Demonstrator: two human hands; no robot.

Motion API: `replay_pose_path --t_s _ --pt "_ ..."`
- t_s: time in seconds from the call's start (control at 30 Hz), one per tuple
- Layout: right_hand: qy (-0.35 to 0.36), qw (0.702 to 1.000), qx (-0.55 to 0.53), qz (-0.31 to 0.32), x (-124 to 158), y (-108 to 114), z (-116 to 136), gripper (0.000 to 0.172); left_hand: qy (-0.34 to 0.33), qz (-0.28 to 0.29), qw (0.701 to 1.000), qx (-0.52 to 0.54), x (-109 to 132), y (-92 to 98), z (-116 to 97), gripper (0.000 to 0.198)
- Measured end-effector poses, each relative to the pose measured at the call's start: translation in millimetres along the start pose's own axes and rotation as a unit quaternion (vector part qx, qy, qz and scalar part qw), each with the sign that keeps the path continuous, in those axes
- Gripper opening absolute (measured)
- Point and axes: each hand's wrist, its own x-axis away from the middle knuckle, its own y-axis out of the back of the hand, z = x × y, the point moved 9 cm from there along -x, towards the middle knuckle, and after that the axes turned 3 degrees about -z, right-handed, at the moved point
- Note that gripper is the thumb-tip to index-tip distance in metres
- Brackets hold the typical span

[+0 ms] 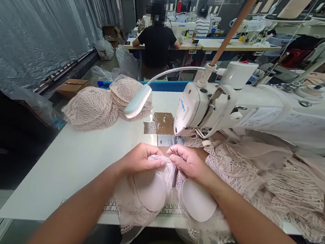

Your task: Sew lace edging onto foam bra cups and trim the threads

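Note:
A pale pink lace bra (150, 191) with two smooth moulded cups lies over the table's front edge, its lower lace hanging down. My left hand (143, 159) pinches the upper lace edge near the middle between thumb and fingers. Close beside it, my right hand (187, 160) is closed on the same lace; a thin dark object shows between its fingers, too small to name. Both hands are just in front of the needle area of a white sewing machine (191, 109). The fingers hide part of the lace between them.
Two stacks of lace cups (92, 108) stand at the back left under a lamp head (138, 101) on a bendable neck. A heap of lace pieces (261, 180) covers the table's right side. A ruler strip (170, 211) runs along the front edge. Co-workers (157, 39) sit beyond.

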Motion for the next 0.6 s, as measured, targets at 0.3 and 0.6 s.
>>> replay_pose_path --t_s 0.3,0.6 --pt "-0.017 0.999 -0.016 0.033 2.4 5.2 1.4 0.028 0.007 0.017 0.997 0.076 -0.6 -1.2 -2.3 0.025" --pt "-0.001 0.999 0.043 0.008 2.7 1.1 8.0 0.020 0.027 0.026 0.994 0.104 -2.3 -7.2 8.6 0.028"
